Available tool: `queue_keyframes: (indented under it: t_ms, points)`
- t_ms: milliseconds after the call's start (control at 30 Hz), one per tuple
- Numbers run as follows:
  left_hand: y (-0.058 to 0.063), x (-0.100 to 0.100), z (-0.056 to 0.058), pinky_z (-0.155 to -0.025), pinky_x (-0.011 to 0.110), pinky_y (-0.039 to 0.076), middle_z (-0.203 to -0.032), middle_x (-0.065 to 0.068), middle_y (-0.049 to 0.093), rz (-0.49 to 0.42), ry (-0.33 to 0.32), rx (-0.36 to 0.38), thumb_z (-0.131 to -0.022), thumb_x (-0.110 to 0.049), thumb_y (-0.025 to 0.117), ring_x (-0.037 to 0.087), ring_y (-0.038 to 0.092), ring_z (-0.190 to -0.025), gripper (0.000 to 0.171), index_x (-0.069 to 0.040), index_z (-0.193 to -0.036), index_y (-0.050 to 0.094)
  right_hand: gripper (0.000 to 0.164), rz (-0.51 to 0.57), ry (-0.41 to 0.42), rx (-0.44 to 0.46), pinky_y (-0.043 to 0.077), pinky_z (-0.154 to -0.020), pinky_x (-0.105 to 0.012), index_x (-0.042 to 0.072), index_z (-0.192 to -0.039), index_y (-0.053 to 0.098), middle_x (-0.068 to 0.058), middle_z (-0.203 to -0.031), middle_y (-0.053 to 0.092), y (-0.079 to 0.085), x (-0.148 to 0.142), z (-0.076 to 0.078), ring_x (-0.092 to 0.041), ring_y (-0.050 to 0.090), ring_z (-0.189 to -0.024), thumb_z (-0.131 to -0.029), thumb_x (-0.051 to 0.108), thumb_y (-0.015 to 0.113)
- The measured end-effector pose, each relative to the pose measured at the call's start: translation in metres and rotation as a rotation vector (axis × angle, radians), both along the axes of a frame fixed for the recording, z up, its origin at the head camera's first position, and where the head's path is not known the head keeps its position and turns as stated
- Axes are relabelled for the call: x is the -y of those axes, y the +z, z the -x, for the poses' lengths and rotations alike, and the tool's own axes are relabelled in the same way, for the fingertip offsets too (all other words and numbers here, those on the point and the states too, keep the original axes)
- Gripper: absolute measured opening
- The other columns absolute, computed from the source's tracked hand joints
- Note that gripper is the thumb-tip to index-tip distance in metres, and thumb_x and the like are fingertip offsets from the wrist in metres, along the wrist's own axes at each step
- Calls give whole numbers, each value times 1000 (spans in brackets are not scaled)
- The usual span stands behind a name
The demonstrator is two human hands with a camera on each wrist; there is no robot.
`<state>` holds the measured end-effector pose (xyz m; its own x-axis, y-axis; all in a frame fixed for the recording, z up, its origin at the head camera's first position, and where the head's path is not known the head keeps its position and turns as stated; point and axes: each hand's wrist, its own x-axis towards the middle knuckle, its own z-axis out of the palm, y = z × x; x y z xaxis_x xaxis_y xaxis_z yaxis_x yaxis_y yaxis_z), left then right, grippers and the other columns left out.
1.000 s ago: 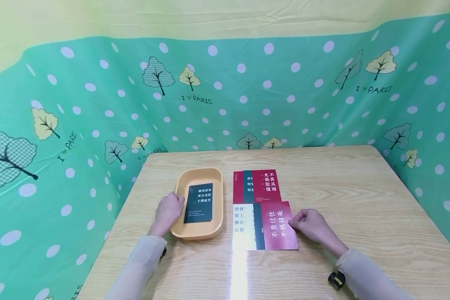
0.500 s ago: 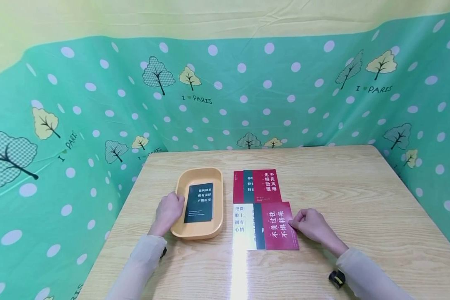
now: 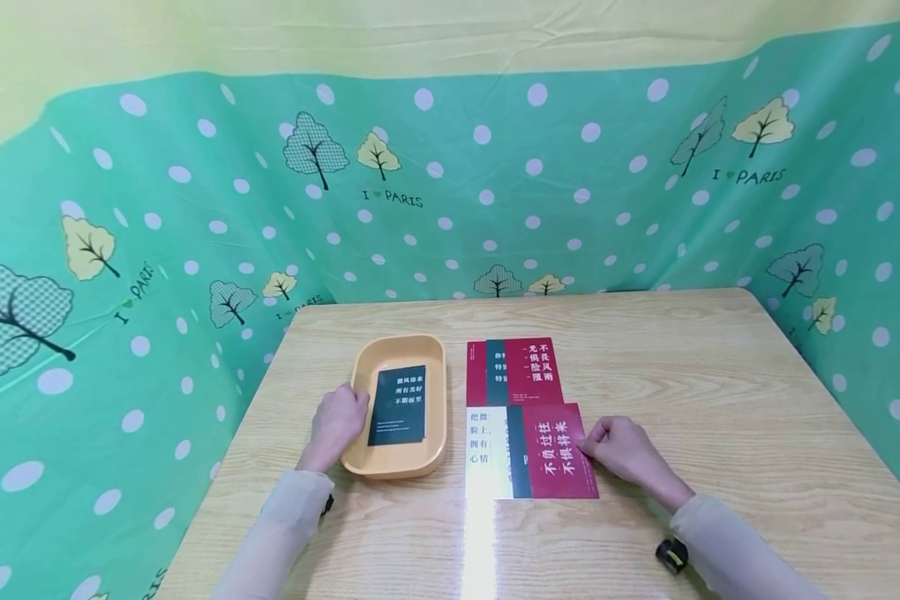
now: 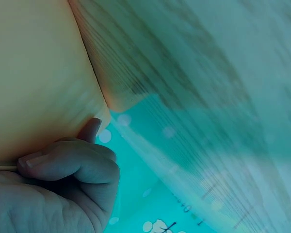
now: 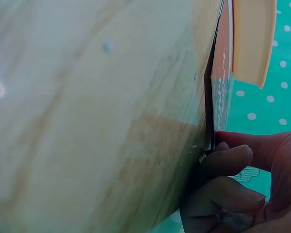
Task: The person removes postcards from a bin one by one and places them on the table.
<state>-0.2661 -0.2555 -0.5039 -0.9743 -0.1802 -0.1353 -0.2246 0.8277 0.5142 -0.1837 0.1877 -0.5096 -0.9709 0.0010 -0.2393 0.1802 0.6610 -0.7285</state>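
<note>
Tray [image 3: 396,459] with green card [image 3: 397,407] inside (rim [image 3: 445,392] in left hand's grip [image 3: 336,427]), red card [image 3: 557,452] in right hand's grip [image 3: 624,450]

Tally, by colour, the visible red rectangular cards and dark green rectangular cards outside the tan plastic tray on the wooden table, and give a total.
Red cards: 3 (far left red card, far right red card, near red card in the right hand's grip)
Dark green cards: 2 (far green card, near green card)
Total: 5
</note>
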Motion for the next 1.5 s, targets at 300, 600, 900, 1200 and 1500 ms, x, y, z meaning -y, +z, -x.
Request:
queue_keyframes:
  t_ms: [300,600,900,1200,1500]
  points:
    - [1,0,0,-50,34,51,-76,16,59,-5,3,7,-106,-22,41,25,61,-62,32,2,-98,58,17,2,8,30,46,-61,-33,3,-86,65,-7,-82,63,1,0,4,-21,54,-69,-92,15,75]
    - [-1,0,0,-50,34,52,-77,16,60,-18,5,4,-106,-22,41,26,62,-63,31,3,-99,58,20,4,5,51,45,-59,-33,4,-87,65,-7,-78,61,2,-1,2,-19,53,-65,-94,19,75]
    - [-1,1,-1,-50,35,52,-77,16,60,-20,11,10,-106,-23,40,26,62,-63,31,2,-98,58,20,10,6,68,43,-55,-31,4,-88,63,-7,-72,59,2,0,2,-17,52,-56,-96,19,74]
    - [0,0,-2,-51,34,53,-78,16,60,-25,16,24,-107,-22,39,26,63,-64,32,3,-100,58,19,11,8,90,42,-52,-29,4,-89,62,-7,-71,59,3,1,2,-16,51,-53,-97,18,73]
    - [1,-1,-2,-50,34,52,-76,16,58,-11,7,21,-107,-22,39,25,62,-63,33,3,-99,58,20,14,21,85,41,-51,-29,4,-89,61,-8,-69,58,5,1,2,-17,52,-52,-98,18,72]
